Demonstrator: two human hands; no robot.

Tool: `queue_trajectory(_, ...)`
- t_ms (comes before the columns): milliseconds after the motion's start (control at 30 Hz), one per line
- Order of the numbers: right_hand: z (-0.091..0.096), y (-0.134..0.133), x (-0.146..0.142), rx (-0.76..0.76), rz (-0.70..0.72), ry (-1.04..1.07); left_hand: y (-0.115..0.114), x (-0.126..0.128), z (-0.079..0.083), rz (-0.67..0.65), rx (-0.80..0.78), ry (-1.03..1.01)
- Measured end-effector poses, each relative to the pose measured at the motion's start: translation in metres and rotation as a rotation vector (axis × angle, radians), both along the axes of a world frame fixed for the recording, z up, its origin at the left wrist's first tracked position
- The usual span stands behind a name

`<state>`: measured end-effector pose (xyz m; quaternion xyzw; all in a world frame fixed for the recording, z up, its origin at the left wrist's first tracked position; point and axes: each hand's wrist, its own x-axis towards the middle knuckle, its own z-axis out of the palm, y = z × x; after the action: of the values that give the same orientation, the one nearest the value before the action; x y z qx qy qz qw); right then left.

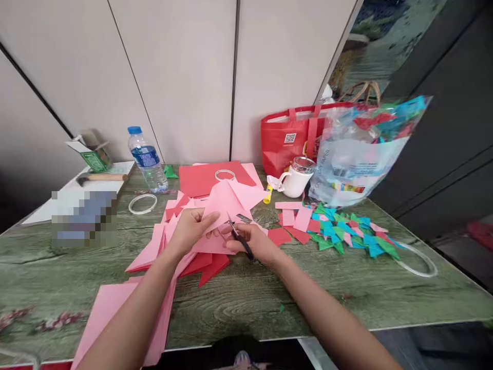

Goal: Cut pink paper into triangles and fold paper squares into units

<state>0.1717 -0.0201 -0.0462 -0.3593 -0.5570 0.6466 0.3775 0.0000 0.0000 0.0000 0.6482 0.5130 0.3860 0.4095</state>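
Observation:
My left hand (pixel 194 226) pinches a folded piece of pink paper (pixel 227 198), thumb on top, and holds it up above the pile. In my right hand (pixel 256 242) are black-handled scissors (pixel 242 240), fingers wrapped round the handles. The scissor blades point up and left and meet the lower edge of the pink paper. Under both hands lie overlapping pink and red paper pieces (pixel 154 247), some cut to points. Behind the held paper rests a red sheet (pixel 194 180) with a white ring (pixel 225 175) on it.
A stack of pink paper (pixel 103 313) lies front left. Behind it are another ring (pixel 143 204), a water bottle (pixel 148 162) and a hammer (pixel 103 177). To the right stand a white mug (pixel 296 180), a red bag (pixel 275 146), a plastic bag (pixel 346 169) and colored scraps (pixel 342 231).

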Motion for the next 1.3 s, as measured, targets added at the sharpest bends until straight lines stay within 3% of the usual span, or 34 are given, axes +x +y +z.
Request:
queue_trajectory(600,-0.0040,0.0008,0.0027,0.057,-0.008,-0.055,-0.0041,0.0019,0.0082,-0.036,-0.016,0.015)
queue_trajectory(1300,-0.0052,0.0009,0.0014,0.039,-0.025,-0.040,-0.0032,0.0006,0.0071,-0.060,-0.025,-0.017)
